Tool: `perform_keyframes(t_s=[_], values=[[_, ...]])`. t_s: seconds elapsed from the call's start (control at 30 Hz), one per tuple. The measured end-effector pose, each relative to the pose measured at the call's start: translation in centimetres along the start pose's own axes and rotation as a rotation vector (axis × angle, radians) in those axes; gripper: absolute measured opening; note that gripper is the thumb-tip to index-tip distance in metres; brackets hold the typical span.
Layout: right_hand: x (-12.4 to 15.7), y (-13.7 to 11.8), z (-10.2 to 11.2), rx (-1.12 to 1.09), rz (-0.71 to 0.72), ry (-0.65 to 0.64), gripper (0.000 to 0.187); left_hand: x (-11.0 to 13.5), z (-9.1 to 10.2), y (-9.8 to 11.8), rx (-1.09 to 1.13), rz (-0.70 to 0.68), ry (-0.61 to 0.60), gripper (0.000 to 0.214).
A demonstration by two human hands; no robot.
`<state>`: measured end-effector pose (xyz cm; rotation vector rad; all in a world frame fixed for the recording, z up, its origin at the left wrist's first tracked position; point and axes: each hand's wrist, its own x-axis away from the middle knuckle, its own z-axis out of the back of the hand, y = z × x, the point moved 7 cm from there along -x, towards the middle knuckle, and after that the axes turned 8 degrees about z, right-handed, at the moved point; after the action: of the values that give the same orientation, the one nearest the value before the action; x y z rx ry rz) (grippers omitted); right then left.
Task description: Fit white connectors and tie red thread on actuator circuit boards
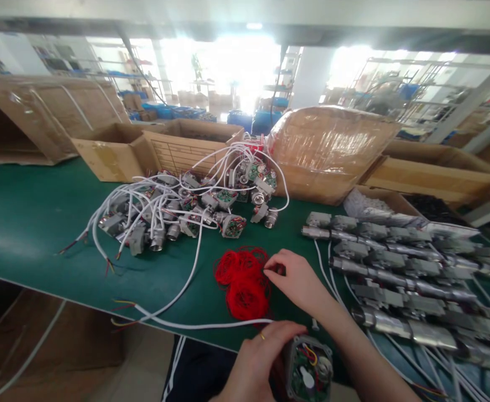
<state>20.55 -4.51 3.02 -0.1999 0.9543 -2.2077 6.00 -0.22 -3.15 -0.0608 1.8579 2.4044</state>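
1. Head view, hands: L hand [253,363] grasped a grey housing [309,368] at the near edge, its open face up w/ PCB, wires & a white blob showing. R hand [293,276] was just right of the red cord coils [247,290], thumb & index tips close together; too small to tell if they gripped a strand.
2. Head view, work area: coils lay mid-bench on the green tabletop [18,223], far side of L hand. A white cable [211,325] ran left from L hand, ending in bare colored leads.
3. Head view, surroundings: pile of wired units [186,209] far left of coils; rows of metal-and-grey assemblies [395,259] on R; cardboard boxes [312,156] along far edge.
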Motion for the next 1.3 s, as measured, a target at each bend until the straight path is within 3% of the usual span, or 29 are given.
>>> perform_keyframes(t_s=[0.2, 0.4, 0.53, 0.73, 0.93, 1.13, 1.3], values=[[-1.0, -0.8, 0.9, -0.139, 0.006, 0.002, 0.012, -0.2, -0.3, -0.4, -0.005, 0.054, -0.014, 0.088], [-1.0, -3.7, 4.5, -0.344, 0.029, 0.037, 0.023, -0.5, -0.3, -0.2, 0.036, 0.139, 0.020, 0.087], [-0.6, -5.7, 6.9, -0.497, 0.046, 0.069, 0.019, -0.7, 0.0, 0.3, 0.083, 0.159, 0.045, 0.084], [0.3, -6.4, 7.6, -0.476, 0.063, -0.028, 0.012, -0.4, 0.1, 1.0, 0.258, 0.275, 0.043, 0.086], [3.1, -5.7, 8.5, -0.417, 0.026, -0.061, 0.012, -0.7, 0.1, 2.1, 0.367, 0.348, 0.062, 0.079], [7.5, -6.7, 10.0, -0.306, 0.035, -0.076, 0.010, -0.8, 1.4, 4.2, 0.354, 0.414, 0.038, 0.047], [10.5, -7.3, 8.5, -0.293, 0.046, -0.239, 0.014, -1.0, 1.9, 4.7, 0.352, 0.394, 0.071, 0.038]])
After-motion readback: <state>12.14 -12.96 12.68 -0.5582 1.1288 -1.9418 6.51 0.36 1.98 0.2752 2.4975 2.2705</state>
